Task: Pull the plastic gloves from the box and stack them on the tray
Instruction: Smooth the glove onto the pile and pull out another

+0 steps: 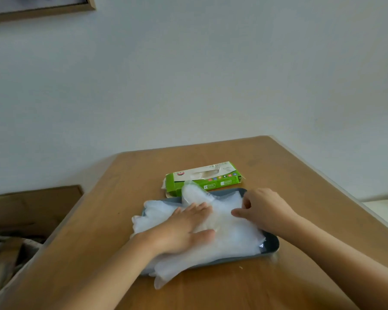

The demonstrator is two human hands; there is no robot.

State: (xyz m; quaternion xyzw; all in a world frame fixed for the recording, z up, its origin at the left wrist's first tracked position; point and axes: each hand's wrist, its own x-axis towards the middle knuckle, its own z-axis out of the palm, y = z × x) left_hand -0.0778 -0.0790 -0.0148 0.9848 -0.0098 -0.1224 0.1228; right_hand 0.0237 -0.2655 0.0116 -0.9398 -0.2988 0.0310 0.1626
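A heap of clear plastic gloves [231, 245] lies on a dark blue-grey tray [271, 245] in the middle of the wooden table. Glove fingers spill over the tray's left and near edges. My left hand [184, 229] presses flat on the heap with straight fingers. My right hand [262, 209] rests on the right part of the heap, its fingers curled and its thumb stretched out over the plastic. Behind the tray lies the green and white glove box [204, 179], its top slot torn open and its left end flap loose.
The wooden table [244, 287] ends at a far edge near the pale wall. To the left, below the table, stands a brown crate [31, 206] above some clutter. A white surface [385, 209] shows at the right edge.
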